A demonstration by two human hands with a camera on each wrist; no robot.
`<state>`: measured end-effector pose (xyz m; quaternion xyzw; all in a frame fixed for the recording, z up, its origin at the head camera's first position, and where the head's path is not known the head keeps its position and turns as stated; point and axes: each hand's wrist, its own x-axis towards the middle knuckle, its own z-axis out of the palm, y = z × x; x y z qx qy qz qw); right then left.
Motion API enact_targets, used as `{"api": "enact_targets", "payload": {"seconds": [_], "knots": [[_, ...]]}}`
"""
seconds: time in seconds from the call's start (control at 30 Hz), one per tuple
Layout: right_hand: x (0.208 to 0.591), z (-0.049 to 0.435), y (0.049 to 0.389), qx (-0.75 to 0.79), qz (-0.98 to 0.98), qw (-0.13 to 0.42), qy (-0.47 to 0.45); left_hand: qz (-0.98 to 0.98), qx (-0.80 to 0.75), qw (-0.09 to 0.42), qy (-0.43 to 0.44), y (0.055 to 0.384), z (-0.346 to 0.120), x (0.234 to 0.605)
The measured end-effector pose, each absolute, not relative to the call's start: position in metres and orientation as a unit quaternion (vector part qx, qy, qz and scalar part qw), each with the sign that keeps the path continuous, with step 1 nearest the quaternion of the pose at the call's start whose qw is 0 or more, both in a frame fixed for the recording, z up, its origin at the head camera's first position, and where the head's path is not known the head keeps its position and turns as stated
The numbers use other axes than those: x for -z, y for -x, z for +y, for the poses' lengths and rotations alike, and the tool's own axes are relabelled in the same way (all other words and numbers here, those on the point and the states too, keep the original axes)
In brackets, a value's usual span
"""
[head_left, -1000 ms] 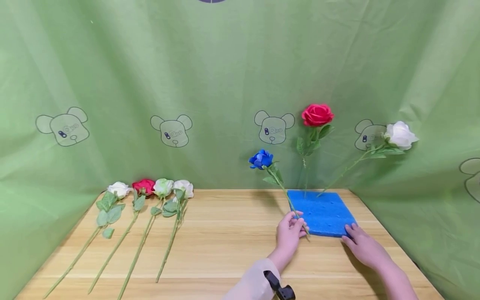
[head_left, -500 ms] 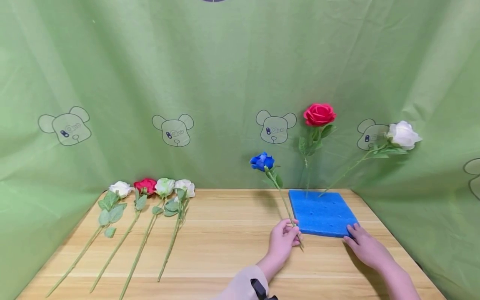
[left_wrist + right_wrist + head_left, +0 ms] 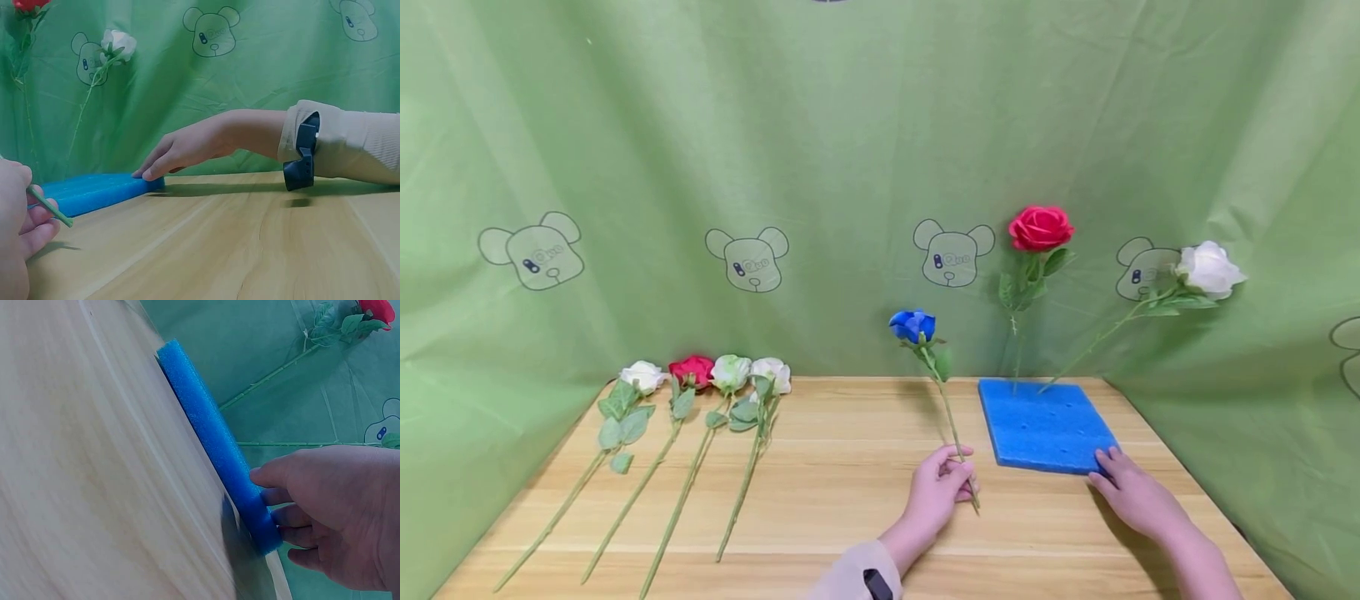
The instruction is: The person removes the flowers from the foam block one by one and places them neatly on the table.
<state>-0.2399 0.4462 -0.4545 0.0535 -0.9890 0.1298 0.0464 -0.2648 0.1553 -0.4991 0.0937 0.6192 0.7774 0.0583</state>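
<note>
Bear-printed green curtain (image 3: pixel 850 150) — wooden table (image 3: pixel 838 475)

We see the left hand (image 3: pixel 932 493) has drawn the cupped blue fabric rose (image 3: pixel 913 326), now more upright, toward 8 o'clock from the flat blue foam slab (image 3: pixel 1048 429)

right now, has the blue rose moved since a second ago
Yes: the blue rose has moved left, away from the blue pad, in the head view.

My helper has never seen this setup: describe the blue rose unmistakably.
At the wooden table, just left of the blue foam pad, find the person's left hand. The blue rose tops the green stem it grips. It alone is blue; the other roses are red, white or pale green.
</note>
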Motion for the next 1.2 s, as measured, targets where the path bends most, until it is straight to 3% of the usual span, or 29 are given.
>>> {"api": "enact_targets", "payload": {"seconds": [1.2], "knots": [[0.457,0.449,0.242,-0.13,-0.989,0.048,-0.057,0.637,-0.755,0.112,-0.106,0.246,0.055,0.498]]}}
